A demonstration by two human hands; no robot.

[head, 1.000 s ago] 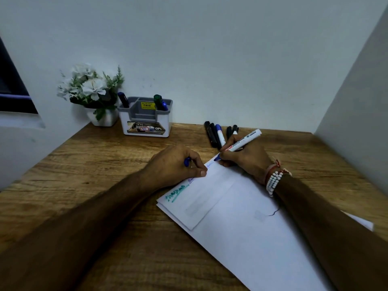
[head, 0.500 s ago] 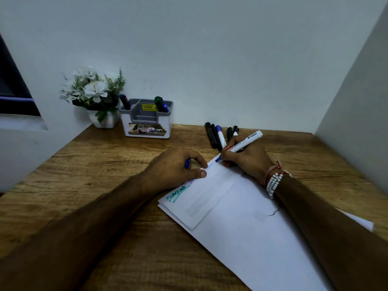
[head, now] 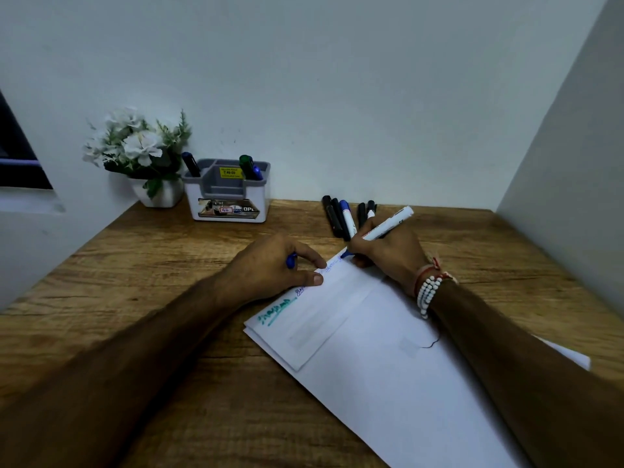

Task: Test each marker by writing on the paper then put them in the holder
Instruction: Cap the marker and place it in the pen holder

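Desk: a wood-grain top (head: 135, 298) ran back to a pale wall, with a partition on the right.
Paper: a large white sheet (head: 388, 400) lay slantwise on the desk, and a smaller folded sheet (head: 320, 319) lay on its upper left part, marked with green writing (head: 275, 312) and faint blue writing (head: 332, 265) along its edge.
Left hand: it (head: 273, 265) pressed its thumb and forefinger on the folded sheet's edge, with the other fingers curled round a blue cap (head: 291, 260).
Right hand: it (head: 391, 255) gripped a white marker (head: 388, 224) in a writing hold, blue tip down on the far corner of the paper, barrel tilted up and to the right.
Flowers: white blooms in a white pot (head: 138, 153) stood in the back left corner, touching the holder.
Holder: the grey-and-white box (head: 227, 211) stood at the wall — one dark marker (head: 190, 163) in its left compartment, a green one (head: 246, 163) and a blue one (head: 257, 172) in its right.
Loose markers: a row (head: 341, 217) lay just beyond the right hand, mostly black, one white with a blue cap.
Bracelet: white beads (head: 427, 292) and a red thread circled the right wrist.
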